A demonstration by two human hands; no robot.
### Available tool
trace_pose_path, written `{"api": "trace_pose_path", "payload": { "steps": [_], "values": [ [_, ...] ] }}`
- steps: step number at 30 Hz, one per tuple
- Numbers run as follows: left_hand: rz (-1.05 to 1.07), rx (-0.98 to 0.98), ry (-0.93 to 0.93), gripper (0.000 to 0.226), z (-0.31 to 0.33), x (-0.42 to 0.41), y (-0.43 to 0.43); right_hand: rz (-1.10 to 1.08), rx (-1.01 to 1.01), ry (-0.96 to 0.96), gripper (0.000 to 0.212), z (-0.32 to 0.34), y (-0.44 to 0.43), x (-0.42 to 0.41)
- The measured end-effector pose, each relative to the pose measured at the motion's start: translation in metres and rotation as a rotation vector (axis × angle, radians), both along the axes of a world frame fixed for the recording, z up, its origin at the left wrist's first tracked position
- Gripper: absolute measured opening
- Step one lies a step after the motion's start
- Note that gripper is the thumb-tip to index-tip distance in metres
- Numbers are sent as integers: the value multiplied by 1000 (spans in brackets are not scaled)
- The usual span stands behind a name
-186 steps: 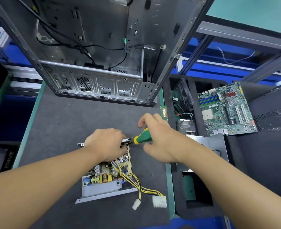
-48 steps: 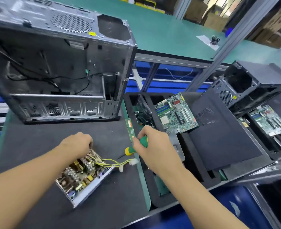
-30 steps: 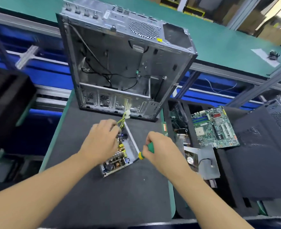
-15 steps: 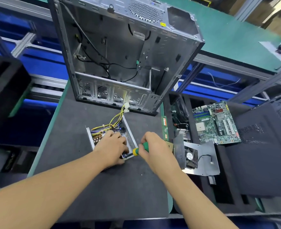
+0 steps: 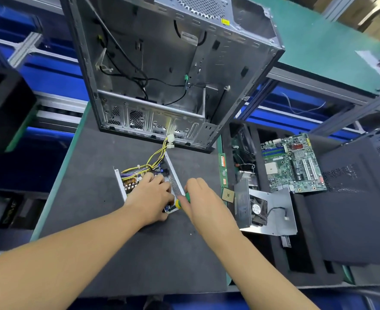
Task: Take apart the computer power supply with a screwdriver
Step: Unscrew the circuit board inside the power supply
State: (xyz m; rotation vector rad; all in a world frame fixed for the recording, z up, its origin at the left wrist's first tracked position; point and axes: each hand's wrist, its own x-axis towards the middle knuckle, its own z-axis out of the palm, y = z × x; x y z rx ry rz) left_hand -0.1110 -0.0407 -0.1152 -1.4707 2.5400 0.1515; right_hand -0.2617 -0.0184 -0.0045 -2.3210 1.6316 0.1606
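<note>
The open power supply [image 5: 129, 183] lies on the dark mat [image 5: 99, 166], its metal tray showing coils, capacitors and a circuit board. Yellow and black wires [image 5: 156, 156] run from it to white plugs near the case. My left hand [image 5: 152, 196] rests on the board inside the tray, fingers bent over its near right corner. My right hand [image 5: 201, 199] grips a screwdriver [image 5: 181, 201] with a green and yellow handle, its tip at that same corner, hidden by my fingers.
An empty grey computer case [image 5: 162, 74] stands upright at the mat's far edge. To the right, black foam trays hold a green motherboard [image 5: 293, 164], a metal cover with a small fan [image 5: 263, 212] and a loose processor chip [image 5: 227, 195].
Since a second ago the power supply was turned so its wires point at the case. My left hand settled over its near corner and the screwdriver came in against that corner.
</note>
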Motion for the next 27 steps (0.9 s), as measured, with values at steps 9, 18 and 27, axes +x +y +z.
{"api": "trace_pose_path", "payload": {
  "steps": [9,18,27],
  "values": [
    [-8,-17,14,39,-1,1,0,-23,-141,344,28,-3,2,17],
    [37,-29,37,47,-3,4,2,-69,159,84,27,8,-19,15],
    [14,36,4,51,-4,5,1,61,189,164,22,17,-17,22]
  ]
}}
